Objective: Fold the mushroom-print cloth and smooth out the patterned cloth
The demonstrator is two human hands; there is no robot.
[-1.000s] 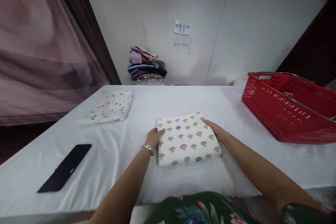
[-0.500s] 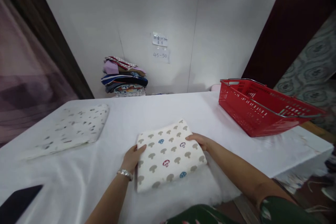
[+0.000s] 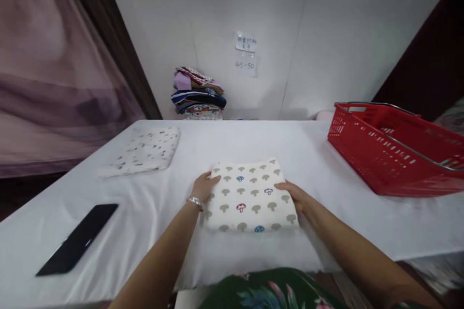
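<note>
Nearest, the person's green floral garment [image 3: 268, 292] shows below the near edge of the white tabletop [image 3: 253, 142]; a flat black device [image 3: 78, 240] lies to the left, well apart from the work; just in from that near edge is the folded mushroom-print cloth [image 3: 250, 195], in the middle; the left hand [image 3: 203, 187] pinches its left edge, thumb on top, and the right hand [image 3: 296, 197] pinches its right edge, the fingers beneath hidden; handling it well probably means an even, light pull from both sides, so that the layers stay flush and the corners square; beyond, a speckled cloth [image 3: 150, 148] lies flat on the left, and a red basket [image 3: 387, 157] stands on the right; farthest, a pile of fabrics [image 3: 198, 96] sits against the wall, beside two paper notes [image 3: 246, 65].
</note>
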